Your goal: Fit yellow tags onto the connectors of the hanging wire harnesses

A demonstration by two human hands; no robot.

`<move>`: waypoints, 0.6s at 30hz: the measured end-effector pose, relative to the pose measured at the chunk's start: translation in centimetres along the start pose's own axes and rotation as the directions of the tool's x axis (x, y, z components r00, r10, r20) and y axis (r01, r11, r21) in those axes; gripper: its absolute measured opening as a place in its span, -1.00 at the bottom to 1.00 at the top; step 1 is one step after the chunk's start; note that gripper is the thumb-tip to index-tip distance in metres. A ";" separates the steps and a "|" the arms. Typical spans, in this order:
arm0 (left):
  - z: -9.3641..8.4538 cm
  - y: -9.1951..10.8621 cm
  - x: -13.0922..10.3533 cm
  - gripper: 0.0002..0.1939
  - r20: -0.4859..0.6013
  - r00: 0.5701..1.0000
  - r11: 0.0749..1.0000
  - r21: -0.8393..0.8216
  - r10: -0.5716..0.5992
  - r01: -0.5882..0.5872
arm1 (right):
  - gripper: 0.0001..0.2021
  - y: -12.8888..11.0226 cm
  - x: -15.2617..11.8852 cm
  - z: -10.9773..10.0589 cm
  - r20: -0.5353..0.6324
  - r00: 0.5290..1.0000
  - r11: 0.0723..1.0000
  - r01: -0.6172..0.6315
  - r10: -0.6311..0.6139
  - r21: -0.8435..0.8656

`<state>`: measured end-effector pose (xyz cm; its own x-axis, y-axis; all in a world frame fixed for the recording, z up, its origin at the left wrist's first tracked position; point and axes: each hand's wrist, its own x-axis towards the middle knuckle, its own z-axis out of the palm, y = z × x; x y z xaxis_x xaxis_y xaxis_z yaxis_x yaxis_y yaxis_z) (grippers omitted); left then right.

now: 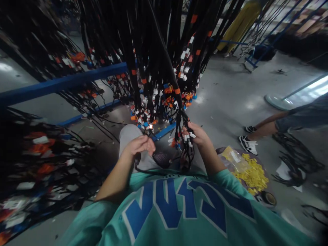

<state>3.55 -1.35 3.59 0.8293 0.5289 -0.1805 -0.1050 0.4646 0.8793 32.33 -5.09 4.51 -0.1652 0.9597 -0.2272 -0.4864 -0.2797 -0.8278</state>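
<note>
My right hand (196, 134) is closed around the lower end of a black wire harness (183, 116), where it splits into thin branches. White connectors (189, 136) on those branches hang beside my fingers. My left hand (141, 145) is raised over my left knee, apart from the harness, with its fingers loosely bent and nothing visible in them. A dark, dotted rounded object (162, 159) lies between my legs, just below that hand. Behind my hands, many more black harnesses (143, 44) hang in a dense bunch, with orange, white and blue connectors (146, 118) at their ends.
A blue rack bar (64, 79) crosses on the left, above more hanging harnesses (41, 147). To my right, yellow small parts (252, 176) and a clear plastic bag (235, 160) lie on a round surface beside a tape roll (269, 198). Another person's leg (265, 131) is farther right.
</note>
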 end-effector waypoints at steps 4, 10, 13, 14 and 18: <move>1.4 -2.0 4.7 -0.47 -0.318 0.943 0.957 0.291 0.101 -0.005 | -0.74 -0.1 -1.2 0.8 0.040 0.996 0.991 -0.078 0.074 0.106; 6.7 -5.0 9.9 -0.44 -0.171 0.980 0.983 0.166 0.104 -0.076 | -0.66 -1.6 -0.6 1.1 0.088 0.942 0.924 -0.336 0.325 0.180; 7.7 -4.9 9.9 -0.74 -0.243 0.968 0.998 0.011 -0.062 0.066 | -0.65 -2.8 -0.5 1.0 0.049 0.956 0.929 -0.294 0.290 0.223; 7.7 -4.6 9.7 -0.81 -0.227 0.966 0.992 -0.055 -0.127 0.117 | -0.65 -3.2 -0.4 1.0 0.033 0.964 0.939 -0.265 0.264 0.220; 8.2 -2.1 8.5 -0.90 -0.143 0.958 0.939 -0.280 -0.248 0.201 | -0.69 -4.0 -0.1 1.4 -0.015 0.989 0.980 -0.141 0.144 0.144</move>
<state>15.29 -3.68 3.81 0.7422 0.4932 -0.4538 -0.0859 0.7415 0.6654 33.05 -4.08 8.52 -0.2210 0.9097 -0.3516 -0.5764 -0.4127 -0.7053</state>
